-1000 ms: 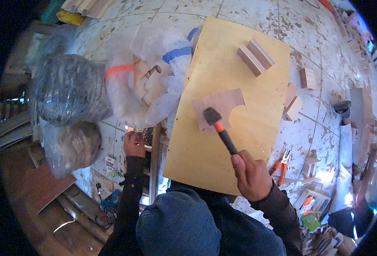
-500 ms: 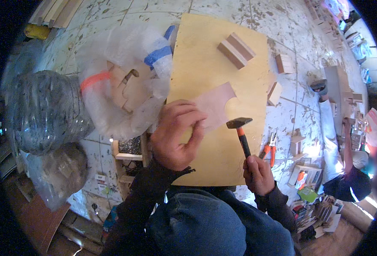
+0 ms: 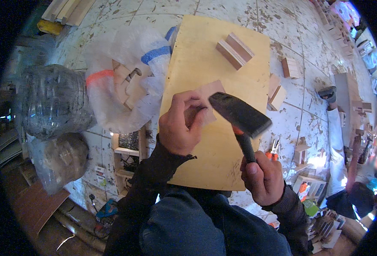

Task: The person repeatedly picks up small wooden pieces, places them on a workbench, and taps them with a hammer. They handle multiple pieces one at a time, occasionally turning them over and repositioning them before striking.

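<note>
My left hand (image 3: 179, 130) is over the yellow board (image 3: 205, 160), thumb and forefinger pinched together at a thin pinkish-brown wooden piece (image 3: 213, 88). A small dark bit shows at the fingertips, too small to name. In my right hand (image 3: 264, 181) is a hammer (image 3: 239, 113), gripped by its black and orange handle. Its dark head is raised above the board, close to the camera, and covers part of the wooden piece. Farther up the board lie two wooden blocks (image 3: 235, 51) side by side.
Left of the board sits an open clear plastic bag (image 3: 154, 57) of wooden pieces, beside dark wrapped bundles (image 3: 54, 100). To the right, wooden blocks (image 3: 277, 96) and orange-handled pliers (image 3: 274, 149) lie on the tiled floor. Another person's leg (image 3: 335, 136) shows at far right.
The hammer has come up off the board toward the camera, its head now looking larger. My left hand has shifted slightly upward, still pinched at the wooden piece.
</note>
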{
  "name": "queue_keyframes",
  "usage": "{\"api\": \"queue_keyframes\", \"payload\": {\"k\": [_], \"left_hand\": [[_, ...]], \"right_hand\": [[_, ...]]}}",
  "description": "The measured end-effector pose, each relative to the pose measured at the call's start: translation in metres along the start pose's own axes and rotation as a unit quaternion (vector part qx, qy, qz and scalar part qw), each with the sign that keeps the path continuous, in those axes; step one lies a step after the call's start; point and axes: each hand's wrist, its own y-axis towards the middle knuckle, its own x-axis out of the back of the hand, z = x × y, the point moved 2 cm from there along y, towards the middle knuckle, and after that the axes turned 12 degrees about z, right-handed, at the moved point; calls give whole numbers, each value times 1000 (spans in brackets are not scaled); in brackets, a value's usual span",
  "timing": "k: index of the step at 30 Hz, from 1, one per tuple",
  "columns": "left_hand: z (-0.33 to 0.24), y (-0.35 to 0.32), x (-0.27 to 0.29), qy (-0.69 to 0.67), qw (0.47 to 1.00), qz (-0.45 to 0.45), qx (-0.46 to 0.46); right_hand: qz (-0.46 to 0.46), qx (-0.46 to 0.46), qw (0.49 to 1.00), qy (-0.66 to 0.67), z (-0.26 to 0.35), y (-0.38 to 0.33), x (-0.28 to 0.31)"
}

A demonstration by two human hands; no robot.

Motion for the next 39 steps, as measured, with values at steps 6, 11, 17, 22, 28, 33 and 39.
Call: {"api": "queue_keyframes", "payload": {"k": [6, 11, 17, 22, 28, 33, 39], "left_hand": [[3, 0, 6, 65, 997, 18, -25], [13, -5, -8, -10, 997, -59, -43], [42, -11, -35, -270, 960, -1, 77], [47, -11, -34, -206, 977, 7, 61], [46, -9, -34, -235, 970, 5, 59], [48, -10, -31, -206, 978, 3, 44], [50, -14, -36, -230, 971, 20, 53]], "right_hand": [[7, -62, 997, -44, -7, 5, 7], [-17, -116, 993, 20, -29, -8, -1], [-25, -97, 993, 67, -26, -17, -2], [-75, 121, 909, 391, 4, -29, 12], [-7, -43, 999, 5, -9, 10, -6], [-159, 134, 970, 130, -6, 1, -12], [-63, -92, 983, -144, -26, 18, -28]]}}
